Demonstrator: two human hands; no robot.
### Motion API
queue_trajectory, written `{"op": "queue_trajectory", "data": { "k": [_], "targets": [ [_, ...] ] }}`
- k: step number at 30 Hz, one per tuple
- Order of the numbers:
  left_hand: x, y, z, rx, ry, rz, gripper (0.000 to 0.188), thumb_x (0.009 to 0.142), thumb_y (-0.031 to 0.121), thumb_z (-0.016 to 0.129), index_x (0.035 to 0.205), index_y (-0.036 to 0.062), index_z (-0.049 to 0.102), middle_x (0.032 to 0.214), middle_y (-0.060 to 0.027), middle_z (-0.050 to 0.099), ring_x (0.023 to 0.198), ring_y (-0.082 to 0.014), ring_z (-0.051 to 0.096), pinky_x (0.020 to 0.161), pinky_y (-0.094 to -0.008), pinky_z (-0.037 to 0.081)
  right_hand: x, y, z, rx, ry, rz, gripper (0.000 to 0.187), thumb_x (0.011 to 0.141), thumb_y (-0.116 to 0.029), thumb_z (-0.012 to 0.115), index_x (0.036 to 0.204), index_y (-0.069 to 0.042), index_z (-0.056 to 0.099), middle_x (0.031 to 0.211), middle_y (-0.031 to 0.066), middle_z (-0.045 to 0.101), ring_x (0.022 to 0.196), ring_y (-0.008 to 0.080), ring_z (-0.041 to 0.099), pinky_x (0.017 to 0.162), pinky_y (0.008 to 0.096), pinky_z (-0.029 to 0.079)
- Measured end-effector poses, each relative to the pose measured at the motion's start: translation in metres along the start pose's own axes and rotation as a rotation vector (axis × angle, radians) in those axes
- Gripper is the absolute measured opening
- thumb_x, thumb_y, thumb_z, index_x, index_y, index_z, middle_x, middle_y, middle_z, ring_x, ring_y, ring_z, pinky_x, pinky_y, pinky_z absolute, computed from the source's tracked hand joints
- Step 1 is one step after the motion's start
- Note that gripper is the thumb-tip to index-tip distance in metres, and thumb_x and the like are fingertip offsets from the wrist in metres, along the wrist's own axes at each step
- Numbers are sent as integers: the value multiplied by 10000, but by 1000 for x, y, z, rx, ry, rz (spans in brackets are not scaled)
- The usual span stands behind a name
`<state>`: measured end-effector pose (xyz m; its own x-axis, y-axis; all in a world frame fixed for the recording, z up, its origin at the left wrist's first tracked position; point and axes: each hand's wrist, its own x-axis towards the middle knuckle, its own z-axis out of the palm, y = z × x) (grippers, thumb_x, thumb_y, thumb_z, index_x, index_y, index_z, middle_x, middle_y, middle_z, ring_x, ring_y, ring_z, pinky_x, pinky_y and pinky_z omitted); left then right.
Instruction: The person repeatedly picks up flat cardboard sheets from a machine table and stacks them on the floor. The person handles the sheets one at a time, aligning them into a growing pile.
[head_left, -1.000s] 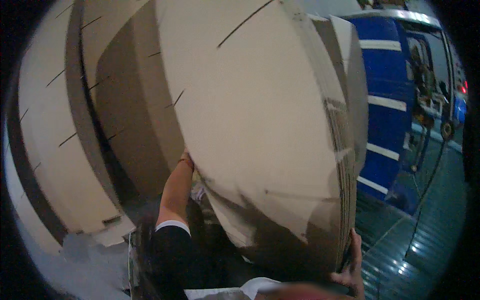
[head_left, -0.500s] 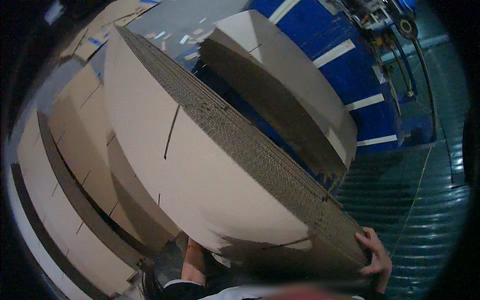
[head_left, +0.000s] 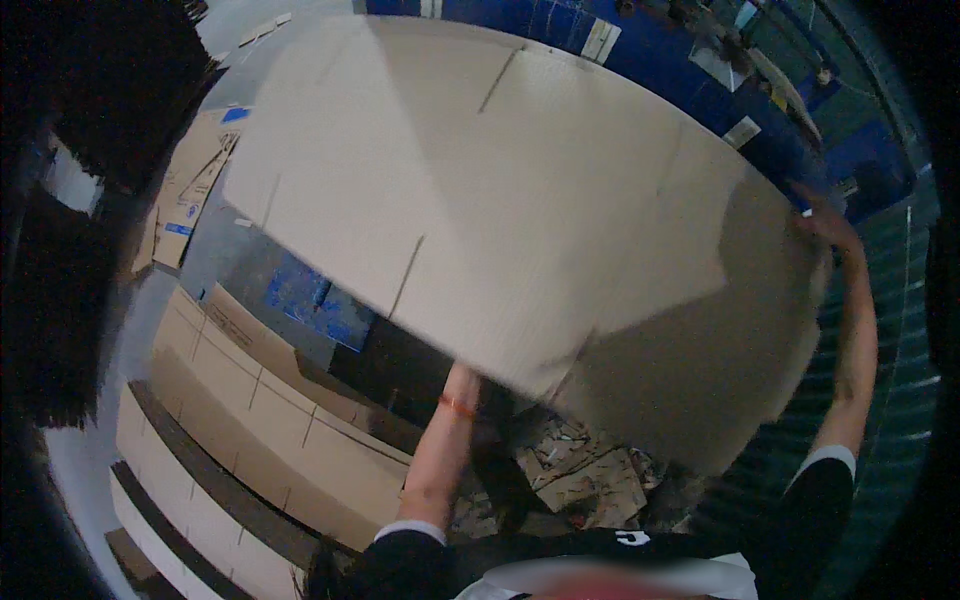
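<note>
A large stack of tan cardboard sheets (head_left: 540, 190) with dark slots cut in from its edges fills the middle; its broad top face is turned toward me. My left hand (head_left: 466, 372) reaches under the near edge, supporting the stack from below, its fingers hidden beneath the sheets. An orange band circles that wrist. At the far right corner my right hand (head_left: 828, 226) is closed over the edge, its fingers partly blurred. A shadow falls across the lower right of the cardboard.
More cardboard stacks (head_left: 215, 480) stand in rows at lower left. Behind the held stack is a blue machine (head_left: 680, 75) with pale strips. Cardboard scraps (head_left: 590, 480) litter the floor below me. Flattened cardboard (head_left: 190, 190) lies at far left, and a green ribbed surface (head_left: 890, 400) runs along the right.
The stack has turned from edge-on to show its broad face and has moved up and away from me. My right hand has moved up and farther out; more of both forearms shows.
</note>
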<state>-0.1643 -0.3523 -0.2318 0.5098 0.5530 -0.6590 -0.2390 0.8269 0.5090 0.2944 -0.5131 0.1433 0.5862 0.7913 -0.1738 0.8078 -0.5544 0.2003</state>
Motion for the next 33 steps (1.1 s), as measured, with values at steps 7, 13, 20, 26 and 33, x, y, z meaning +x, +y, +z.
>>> {"op": "queue_trajectory", "data": {
  "k": [7,13,20,26,33],
  "targets": [
    [78,86,-8,-274,-130,152,898,780,725,321,1411,136,75,1428,-148,183,1293,-356,202,1020,-569,122,-39,-123,198,-23,92,-335,842,647,-281,683,1359,-82,280,1378,233,267,1276,430,231,1006,536,240],
    [164,179,31,255,164,253,746,805,629,431,1322,101,335,1318,-195,348,1229,-340,310,986,-574,207,-84,-206,312,452,224,163,924,726,-431,653,1402,-62,142,1447,235,15,1330,416,24,1049,525,119],
    [223,185,52,2173,313,413,491,810,370,553,1259,199,449,1277,36,466,1093,-293,507,875,-608,364,0,-221,371,333,342,419,888,806,-509,535,1390,-10,91,1432,267,-44,1311,450,-67,1045,557,60],
    [190,128,18,753,697,758,600,836,301,533,1293,23,261,1299,-201,344,1191,-334,346,956,-425,316,15,-189,402,171,549,315,915,798,-639,426,1397,-39,82,1431,253,24,1302,470,22,1025,576,128],
    [4,-110,-210,621,381,87,704,803,516,526,1302,39,391,1215,-144,521,1137,-276,481,956,-365,360,-5,-215,421,-78,780,57,842,815,-571,461,1390,-37,157,1401,294,120,1257,522,128,981,594,227]
  ]
}}
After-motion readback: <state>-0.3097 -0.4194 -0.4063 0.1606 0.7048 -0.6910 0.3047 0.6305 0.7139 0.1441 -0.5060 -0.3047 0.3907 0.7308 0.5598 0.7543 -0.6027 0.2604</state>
